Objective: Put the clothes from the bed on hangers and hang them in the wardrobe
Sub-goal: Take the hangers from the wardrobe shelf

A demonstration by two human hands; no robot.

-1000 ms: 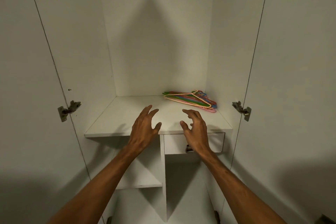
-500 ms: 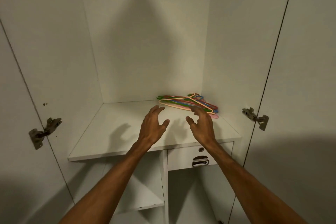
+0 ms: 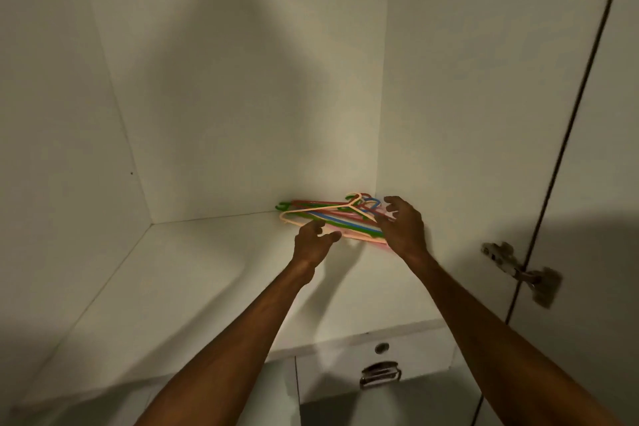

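A pile of coloured plastic hangers, peach, green, red, blue and pink, lies in the back right corner of the white wardrobe shelf. My left hand reaches the pile's near edge, fingers loosely curled, fingertips at the hangers. My right hand hovers over the pile's right end with fingers spread and bent, hiding part of it. Neither hand plainly grips a hanger. No clothes or bed are in view.
The wardrobe's back wall and side walls enclose the shelf. Below the shelf's front edge sits a drawer with a metal handle and a lock. A door hinge sticks out at the right, on the open right door.
Both hands have moved forward and to the right across the shelf, from mid-shelf to the hanger pile. The view has come closer to the wardrobe.
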